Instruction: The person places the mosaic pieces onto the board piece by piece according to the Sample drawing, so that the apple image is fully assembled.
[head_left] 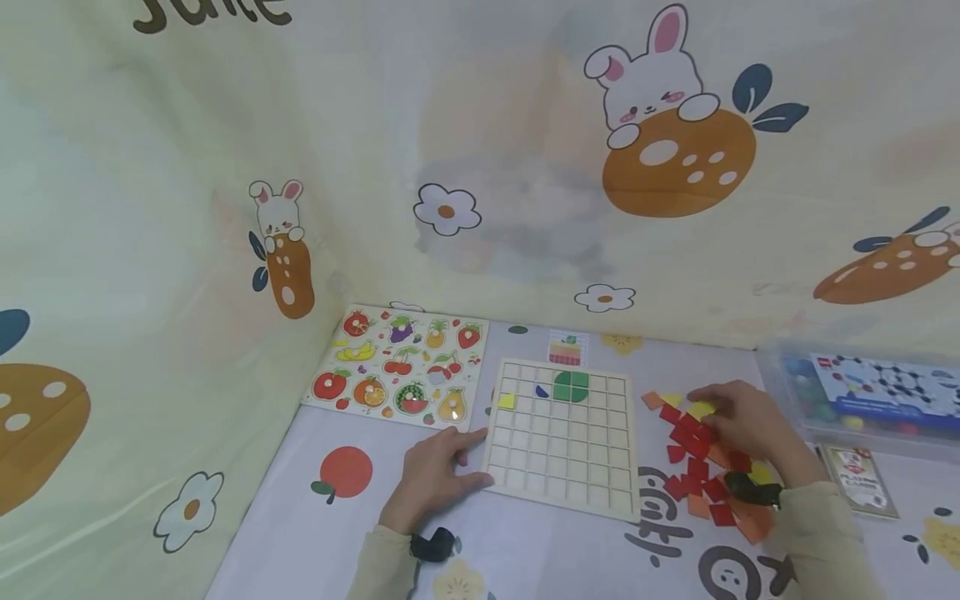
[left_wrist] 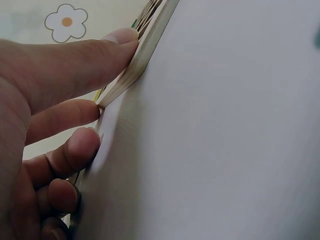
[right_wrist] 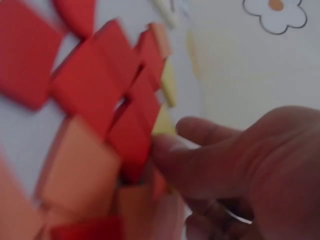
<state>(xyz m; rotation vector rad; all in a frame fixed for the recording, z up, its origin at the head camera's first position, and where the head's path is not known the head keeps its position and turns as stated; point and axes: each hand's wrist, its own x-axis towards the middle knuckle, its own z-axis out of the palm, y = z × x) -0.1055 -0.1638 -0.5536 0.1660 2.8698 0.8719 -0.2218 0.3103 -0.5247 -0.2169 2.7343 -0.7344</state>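
A pale grid board point(head_left: 558, 462) lies on the cloth-covered desk point(head_left: 555, 554). At its left edge, toward the near corner, the left hand point(head_left: 435, 471) touches the rim, thumb and forefinger spread apart. Right of the board lies a loose heap of red, orange and yellow pieces point(head_left: 697, 469), with a small card box point(head_left: 858, 481) farther right. The right hand point(head_left: 742, 425) reaches into the heap's far part, its fingertips at a yellow piece point(head_left: 701, 410); blur leaves it unclear whether they pinch it. On the board's far half sit a yellow square point(head_left: 506, 402), a blue piece point(head_left: 542, 391) and green pieces point(head_left: 562, 392) forming a rounded shape. Behind the board lies a picture card point(head_left: 566, 352).
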